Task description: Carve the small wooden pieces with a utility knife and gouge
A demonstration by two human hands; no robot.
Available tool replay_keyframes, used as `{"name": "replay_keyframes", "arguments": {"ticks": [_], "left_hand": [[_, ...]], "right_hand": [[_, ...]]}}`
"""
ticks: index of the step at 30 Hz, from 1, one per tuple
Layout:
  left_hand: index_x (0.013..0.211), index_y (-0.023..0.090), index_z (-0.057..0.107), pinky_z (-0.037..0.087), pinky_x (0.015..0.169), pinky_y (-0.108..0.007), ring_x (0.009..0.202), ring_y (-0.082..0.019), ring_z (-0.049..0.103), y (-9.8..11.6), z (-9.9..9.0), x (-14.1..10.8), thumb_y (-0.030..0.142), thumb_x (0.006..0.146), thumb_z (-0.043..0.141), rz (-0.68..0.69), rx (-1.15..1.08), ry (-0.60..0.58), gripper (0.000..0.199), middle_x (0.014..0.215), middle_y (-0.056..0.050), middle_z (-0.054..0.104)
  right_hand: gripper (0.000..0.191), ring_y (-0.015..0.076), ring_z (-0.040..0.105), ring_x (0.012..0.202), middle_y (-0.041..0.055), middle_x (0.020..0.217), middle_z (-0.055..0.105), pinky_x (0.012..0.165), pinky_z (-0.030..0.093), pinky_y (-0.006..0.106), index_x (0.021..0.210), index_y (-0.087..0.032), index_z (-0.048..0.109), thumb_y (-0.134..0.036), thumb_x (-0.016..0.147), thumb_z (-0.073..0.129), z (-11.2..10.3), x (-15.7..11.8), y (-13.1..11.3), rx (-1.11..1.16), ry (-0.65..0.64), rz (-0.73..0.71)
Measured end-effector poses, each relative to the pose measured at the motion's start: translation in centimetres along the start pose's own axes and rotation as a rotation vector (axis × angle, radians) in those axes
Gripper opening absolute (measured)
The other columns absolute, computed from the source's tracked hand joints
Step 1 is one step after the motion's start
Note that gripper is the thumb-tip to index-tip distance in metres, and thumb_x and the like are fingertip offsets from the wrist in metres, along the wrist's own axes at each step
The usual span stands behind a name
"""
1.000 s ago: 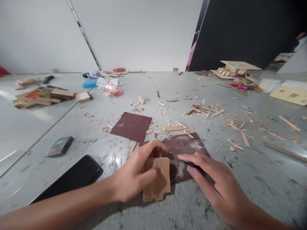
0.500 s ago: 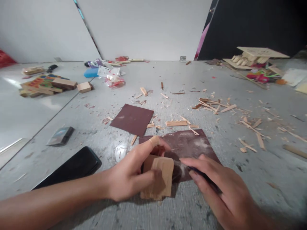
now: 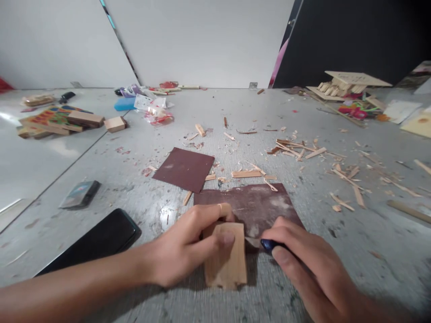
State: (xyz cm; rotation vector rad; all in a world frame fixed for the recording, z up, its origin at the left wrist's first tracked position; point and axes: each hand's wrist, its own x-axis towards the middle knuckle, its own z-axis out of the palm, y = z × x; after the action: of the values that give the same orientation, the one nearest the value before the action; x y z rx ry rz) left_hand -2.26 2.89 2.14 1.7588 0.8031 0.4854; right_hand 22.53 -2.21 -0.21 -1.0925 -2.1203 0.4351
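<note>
While the left hand [image 3: 183, 246] pins it between thumb and curled fingers, one pale wooden block [image 3: 229, 264], its lower edge notched, is held close to the person, before the near left part of a worn dark-red sheet [image 3: 249, 202]; whether it rests on the table cannot be told.

Right hand [image 3: 306, 264]: closed round a knife [image 3: 268, 244] with a dark blue handle; the blade points at the block's right edge, contact not certain.

Changes, last half second: block turned squarer to view, the left thumb further across its face; right index finger drawn back, baring the handle's front end and part of the blade. Meaning, by judgement: a re-set of grip and angle in the blade work, the block's outline little altered.

Adjoining: a second dark-red sheet [image 3: 185, 168], cleaner, lying just beyond the worn one; one flat wood strip [image 3: 247, 174] behind the latter.

Left side: black phone [image 3: 96, 240], face up near the forearm; a small flat case [image 3: 80, 195] beyond it; a loose block [image 3: 115, 124] beside patterned boards [image 3: 54, 119].

Right side: split wood slivers [image 3: 303, 148], heaped; a wooden model [image 3: 357, 78] at the rear.

Support: grey table [image 3: 188, 103], strewn with shavings.
</note>
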Motion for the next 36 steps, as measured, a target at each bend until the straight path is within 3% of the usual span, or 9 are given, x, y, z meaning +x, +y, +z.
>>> {"name": "replay_keyframes", "arguments": {"ticks": [3, 6, 11, 14, 18, 25, 29, 32, 36], "left_hand": [[0.100, 0.017, 0.052, 0.040, 0.053, -0.022, 0.065, -0.012, 0.059, -0.2, 0.7, 0.1, 0.042, 0.105, 0.046, -0.099, -0.366, 0.004, 0.026, 0.081, -0.002, 0.061], [0.108, 0.019, 0.044, 0.030, 0.041, -0.016, 0.047, -0.010, 0.062, -0.5, 1.4, 0.2, 0.047, 0.107, 0.042, -0.099, -0.582, -0.036, 0.028, 0.070, -0.001, 0.065], [0.113, 0.020, 0.041, 0.048, 0.052, -0.018, 0.067, -0.022, 0.078, -0.1, 2.6, -0.3, 0.047, 0.105, 0.052, -0.092, -0.747, -0.050, 0.031, 0.092, -0.014, 0.076], [0.117, 0.016, 0.048, 0.053, 0.061, -0.021, 0.075, -0.023, 0.080, 0.4, 3.2, -0.8, 0.041, 0.101, 0.062, -0.108, -0.787, -0.041, 0.033, 0.099, -0.015, 0.076], [0.120, 0.013, 0.058, 0.055, 0.068, -0.022, 0.081, -0.023, 0.080, 0.7, 3.8, -1.3, 0.035, 0.098, 0.068, -0.144, -0.803, -0.040, 0.033, 0.101, -0.015, 0.077], [0.119, 0.012, 0.058, 0.054, 0.062, -0.021, 0.072, -0.020, 0.079, 0.6, 3.9, -1.1, 0.039, 0.096, 0.070, -0.172, -0.796, -0.009, 0.037, 0.097, -0.014, 0.076], [0.107, 0.013, 0.056, 0.044, 0.047, -0.016, 0.054, -0.014, 0.069, 0.3, 3.6, -0.7, 0.044, 0.093, 0.071, -0.166, -0.746, 0.072, 0.037, 0.082, -0.010, 0.072], [0.099, 0.013, 0.060, 0.043, 0.042, -0.017, 0.051, -0.011, 0.059, -0.1, 3.4, -0.7, 0.045, 0.088, 0.073, -0.200, -0.736, 0.117, 0.036, 0.077, -0.006, 0.066], [0.089, 0.013, 0.066, 0.041, 0.045, -0.017, 0.058, -0.011, 0.050, -0.7, 3.5, -1.3, 0.040, 0.081, 0.067, -0.218, -0.715, 0.205, 0.028, 0.069, -0.002, 0.055]], "right_hand": [[0.020, 0.0151, 0.072, 0.080, -0.0016, 0.090, 0.075, 0.068, 0.056, 0.023, 0.107, -0.029, 0.062, -0.022, 0.103, 0.044, 0.0, 0.1, 0.2, 0.066, -0.032, 0.052], [0.024, 0.0127, 0.068, 0.064, -0.0035, 0.079, 0.072, 0.060, 0.054, 0.021, 0.103, -0.029, 0.065, -0.026, 0.106, 0.041, 0.2, 0.1, 0.1, 0.139, -0.040, 0.133], [0.023, 0.0131, 0.072, 0.073, -0.0022, 0.086, 0.075, 0.067, 0.057, 0.019, 0.109, -0.030, 0.068, -0.031, 0.106, 0.045, 0.6, -0.5, 0.3, 0.084, 0.097, 0.205], [0.025, 0.0142, 0.073, 0.075, -0.0006, 0.087, 0.076, 0.068, 0.058, 0.019, 0.108, -0.028, 0.068, -0.033, 0.107, 0.044, 0.6, -0.6, 0.4, 0.106, 0.116, 0.214], [0.028, 0.0145, 0.072, 0.071, -0.0001, 0.084, 0.075, 0.064, 0.058, 0.020, 0.107, -0.027, 0.068, -0.036, 0.108, 0.042, 0.5, -0.2, 0.2, 0.132, 0.050, 0.236], [0.030, 0.0152, 0.071, 0.068, 0.0006, 0.079, 0.074, 0.059, 0.056, 0.021, 0.102, -0.024, 0.068, -0.034, 0.108, 0.040, 0.2, 0.2, 0.0, 0.143, 0.003, 0.226], [0.021, 0.0149, 0.073, 0.072, -0.0006, 0.084, 0.076, 0.067, 0.059, 0.022, 0.107, -0.027, 0.067, -0.027, 0.103, 0.046, -0.1, 0.0, -0.3, 0.038, 0.045, 0.066], [0.020, 0.0160, 0.076, 0.078, 0.0000, 0.090, 0.079, 0.072, 0.061, 0.023, 0.108, -0.028, 0.067, -0.025, 0.102, 0.047, 0.0, -0.2, -1.0, 0.015, 0.031, -0.035], [0.029, 0.0183, 0.076, 0.076, 0.0023, 0.087, 0.079, 0.073, 0.063, 0.027, 0.101, -0.028, 0.072, -0.033, 0.106, 0.044, 0.4, -0.4, -2.5, 0.055, 0.009, 0.021]]}}
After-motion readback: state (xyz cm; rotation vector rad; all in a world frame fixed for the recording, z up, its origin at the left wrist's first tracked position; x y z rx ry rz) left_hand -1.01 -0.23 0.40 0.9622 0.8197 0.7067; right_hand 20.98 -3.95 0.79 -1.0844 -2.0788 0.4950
